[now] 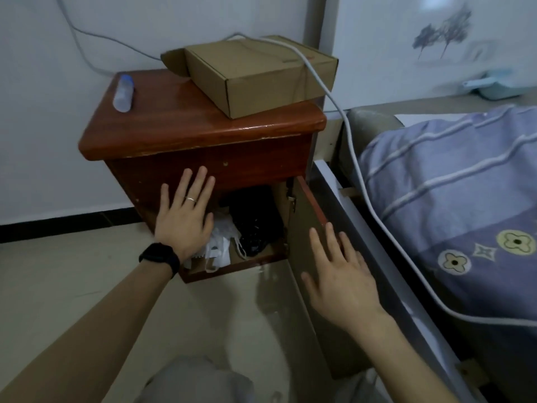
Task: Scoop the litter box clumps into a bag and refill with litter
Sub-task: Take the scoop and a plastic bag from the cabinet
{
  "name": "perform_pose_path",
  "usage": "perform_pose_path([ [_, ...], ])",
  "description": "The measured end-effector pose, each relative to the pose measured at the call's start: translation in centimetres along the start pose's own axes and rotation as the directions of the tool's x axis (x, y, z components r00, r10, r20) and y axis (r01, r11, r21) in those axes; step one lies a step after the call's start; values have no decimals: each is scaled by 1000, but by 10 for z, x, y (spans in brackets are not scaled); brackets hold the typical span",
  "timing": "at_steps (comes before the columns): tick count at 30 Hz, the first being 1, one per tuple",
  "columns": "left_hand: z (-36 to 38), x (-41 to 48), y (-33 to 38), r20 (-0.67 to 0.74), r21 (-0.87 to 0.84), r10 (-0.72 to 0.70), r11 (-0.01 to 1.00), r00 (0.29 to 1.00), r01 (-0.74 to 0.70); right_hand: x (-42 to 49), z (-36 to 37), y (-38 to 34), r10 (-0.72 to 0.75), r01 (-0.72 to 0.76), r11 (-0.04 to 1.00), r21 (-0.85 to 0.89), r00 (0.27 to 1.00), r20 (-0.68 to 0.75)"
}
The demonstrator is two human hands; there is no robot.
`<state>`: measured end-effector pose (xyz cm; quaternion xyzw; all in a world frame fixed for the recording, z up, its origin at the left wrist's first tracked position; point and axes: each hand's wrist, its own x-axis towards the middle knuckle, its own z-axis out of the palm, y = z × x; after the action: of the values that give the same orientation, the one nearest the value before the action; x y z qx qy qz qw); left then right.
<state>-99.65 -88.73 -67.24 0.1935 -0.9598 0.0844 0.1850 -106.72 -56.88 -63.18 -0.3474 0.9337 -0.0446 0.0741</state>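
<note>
Hidden: glossy black bundle [252, 225] and white papers [219, 247], murky inside red-brown wooden nightstand [203, 135], centre frame.
Hands: left hand [186, 216] flat, fingers straight; right hand [340, 274] splayed by open door [302, 237].

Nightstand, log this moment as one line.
nightstand | door: open | left hand: flat on front | right hand: open, beside door | inside: black bag, white items

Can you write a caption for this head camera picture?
At a wooden nightstand, left hand and right hand spread open; door open, black bag inside.
</note>
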Motion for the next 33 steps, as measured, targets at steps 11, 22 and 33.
perform_pose_path([
  [11, 118, -104, -10, 535, -410, -334, 700, 776, 584, 87, 120, -88, -314, 241, 904, 353, 935, 165],
  [22, 225, -66, -30, 796, -490, -505, -215, 333, 845, 201, 240, -105, -134, -10, 892, 453, 949, 286],
  [33, 270, -33, -33, 673, -279, -704, 44, 228, 959, 306, 277, -133, 81, -201, 822, 533, 967, 241],
])
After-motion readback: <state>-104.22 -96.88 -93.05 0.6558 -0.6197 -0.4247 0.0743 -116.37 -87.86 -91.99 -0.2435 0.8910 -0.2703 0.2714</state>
